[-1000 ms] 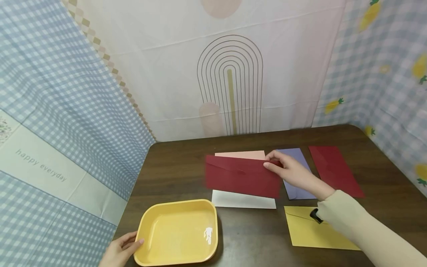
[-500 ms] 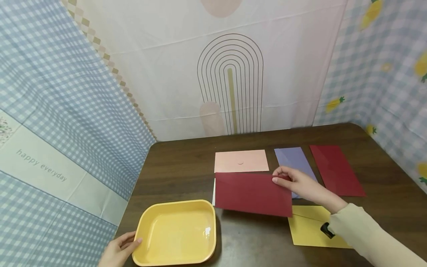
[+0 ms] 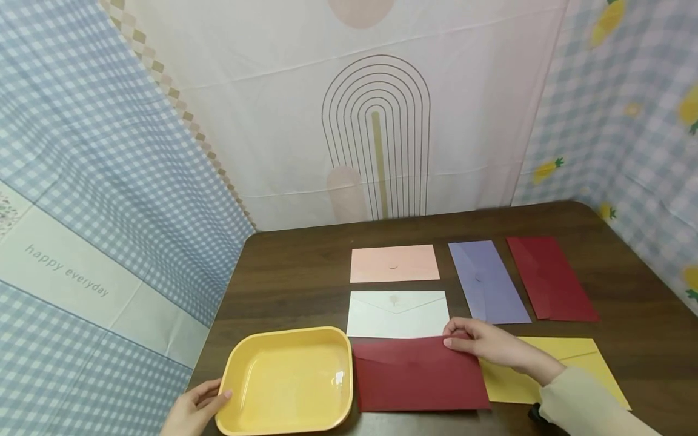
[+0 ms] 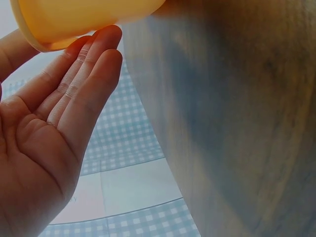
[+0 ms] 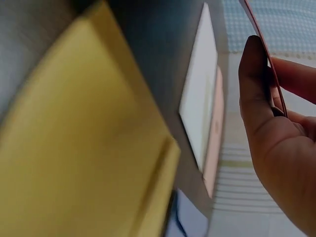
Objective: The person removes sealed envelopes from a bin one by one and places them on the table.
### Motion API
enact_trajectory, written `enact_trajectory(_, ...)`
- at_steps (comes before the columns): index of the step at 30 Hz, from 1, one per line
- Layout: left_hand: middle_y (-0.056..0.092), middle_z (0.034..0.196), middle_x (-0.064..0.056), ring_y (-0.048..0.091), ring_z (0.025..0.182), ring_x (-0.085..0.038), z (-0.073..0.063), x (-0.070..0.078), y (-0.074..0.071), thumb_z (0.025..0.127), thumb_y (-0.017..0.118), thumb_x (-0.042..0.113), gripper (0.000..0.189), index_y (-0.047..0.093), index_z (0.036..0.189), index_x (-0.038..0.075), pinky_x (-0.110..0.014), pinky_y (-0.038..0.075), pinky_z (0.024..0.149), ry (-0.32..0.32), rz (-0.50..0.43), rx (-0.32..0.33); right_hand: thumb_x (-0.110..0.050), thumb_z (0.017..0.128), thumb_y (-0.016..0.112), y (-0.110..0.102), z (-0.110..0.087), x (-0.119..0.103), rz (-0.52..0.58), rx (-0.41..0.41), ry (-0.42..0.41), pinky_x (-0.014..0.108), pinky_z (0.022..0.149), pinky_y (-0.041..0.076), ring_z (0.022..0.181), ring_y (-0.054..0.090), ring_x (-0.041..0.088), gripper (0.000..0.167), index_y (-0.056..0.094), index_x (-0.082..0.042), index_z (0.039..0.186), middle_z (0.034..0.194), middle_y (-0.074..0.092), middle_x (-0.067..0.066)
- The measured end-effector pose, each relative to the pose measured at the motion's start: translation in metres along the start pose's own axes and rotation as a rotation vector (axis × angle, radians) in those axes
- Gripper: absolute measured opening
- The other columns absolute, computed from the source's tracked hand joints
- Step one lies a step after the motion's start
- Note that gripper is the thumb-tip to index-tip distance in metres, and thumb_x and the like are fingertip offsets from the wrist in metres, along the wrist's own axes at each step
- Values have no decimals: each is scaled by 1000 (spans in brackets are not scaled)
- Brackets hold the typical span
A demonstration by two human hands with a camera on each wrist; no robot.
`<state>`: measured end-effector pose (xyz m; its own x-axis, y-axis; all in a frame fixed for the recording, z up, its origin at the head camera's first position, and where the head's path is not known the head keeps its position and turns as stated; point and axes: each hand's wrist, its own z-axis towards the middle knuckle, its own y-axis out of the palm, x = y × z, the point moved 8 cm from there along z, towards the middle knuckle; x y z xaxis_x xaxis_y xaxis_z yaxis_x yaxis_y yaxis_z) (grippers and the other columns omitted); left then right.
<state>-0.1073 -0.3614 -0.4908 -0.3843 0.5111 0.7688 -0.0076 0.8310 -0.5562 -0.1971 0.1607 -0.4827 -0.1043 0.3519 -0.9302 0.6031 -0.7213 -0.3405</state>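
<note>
My right hand (image 3: 498, 348) pinches a dark red envelope (image 3: 420, 378) by its upper right corner, thumb on the near face. The envelope overlaps the left part of a yellow envelope (image 3: 572, 369) in the head view. From the right wrist, the pinched envelope (image 5: 264, 49) shows as a thin edge between thumb and fingers. At the lower left, my left hand (image 3: 195, 407) holds a yellow plastic basin (image 3: 294, 381) by its left rim, thumb over the edge. The left wrist view shows the fingers (image 4: 94, 84) stretched under the basin wall (image 4: 89, 15).
Behind the held envelope lie a white envelope (image 3: 398, 324) and a pink one (image 3: 395, 263). A purple envelope (image 3: 488, 281) and another dark red envelope (image 3: 551, 278) lie to their right on the dark wooden table (image 3: 294, 266). Fabric curtains (image 3: 272, 121) hang around the table.
My right hand has brought the dark red envelope down toward the table's near side, beside the basin, uncovering the pink and white envelopes. My left hand has stayed at the basin's rim.
</note>
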Motion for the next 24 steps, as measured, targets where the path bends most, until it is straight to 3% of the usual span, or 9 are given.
enact_trajectory(6,69,113,-23,69,105,-37,0,0,-1,95,72,20,56,53,131,-18,-37,59,83,-11,-14,-2,-22,103,59,19,1,15,50,-28,43,25,61,41,69,53,11,18,60,-4,103,78,59,0)
enact_trajectory(15,69,115,-24,69,106,-37,1,-4,-2,94,73,23,60,52,133,-18,-38,59,83,-42,-33,9,-25,103,61,28,1,28,-10,19,87,26,58,42,66,50,11,18,60,-7,102,77,56,2)
enact_trajectory(24,68,115,-25,68,107,-38,-1,-5,-3,93,74,26,63,52,133,-18,-37,60,82,-49,-25,25,-31,100,65,23,-1,27,-176,151,35,25,61,44,71,52,6,13,65,-18,98,82,61,-5)
